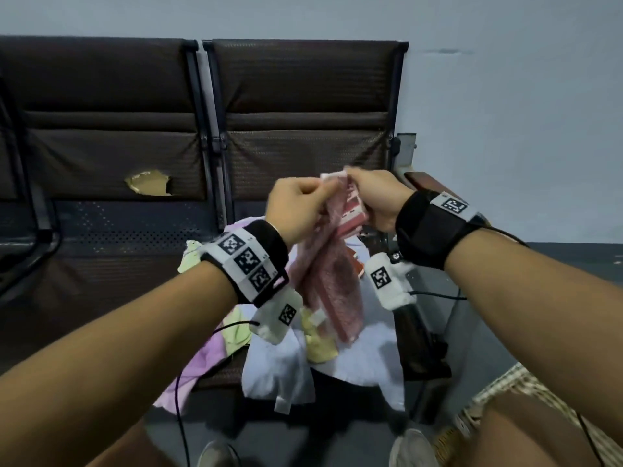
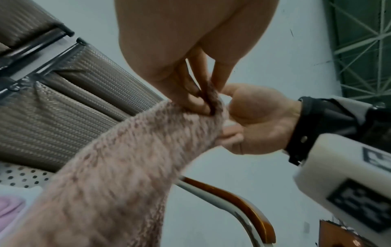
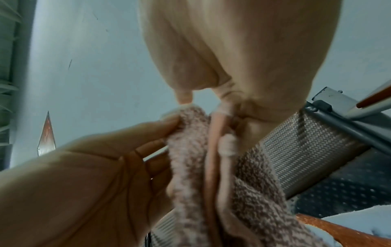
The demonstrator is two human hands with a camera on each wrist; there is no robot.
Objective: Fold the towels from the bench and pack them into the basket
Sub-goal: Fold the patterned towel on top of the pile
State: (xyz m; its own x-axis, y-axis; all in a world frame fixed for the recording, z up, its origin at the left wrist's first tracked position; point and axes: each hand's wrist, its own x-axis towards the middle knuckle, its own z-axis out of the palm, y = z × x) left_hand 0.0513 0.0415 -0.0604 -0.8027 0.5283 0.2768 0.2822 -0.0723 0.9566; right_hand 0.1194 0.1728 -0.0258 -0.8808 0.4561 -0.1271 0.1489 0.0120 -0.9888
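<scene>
Both hands are raised together over the counter, a row of dark padded seats with perforated metal pans.

Left hand: fingers curled, thumb and fingertips pinching the top edge of the pink towel. The left wrist view shows the pinch clearly, cloth clamped between thumb and fingers.

Right hand: also curled onto the same towel, gripping its upper edge and a bunched pink fold just beside the left hand. In the right wrist view the fingers press into the terry cloth. The two hands nearly touch at the towel's top.

The pink towel hangs down from both hands in a loose, partly doubled strip, lower end dangling above the pile below the hands.

Pile on the counter seat under the hands: a white towel draped over the front edge, a lilac towel to the left of it, and a pale yellow-green towel showing below the left wrist.

A woven basket edge shows low, under the right forearm, well apart from the towel. Contents not visible.

A wooden armrest sits below the right hand. Both wrists carry black straps with marker tags.
</scene>
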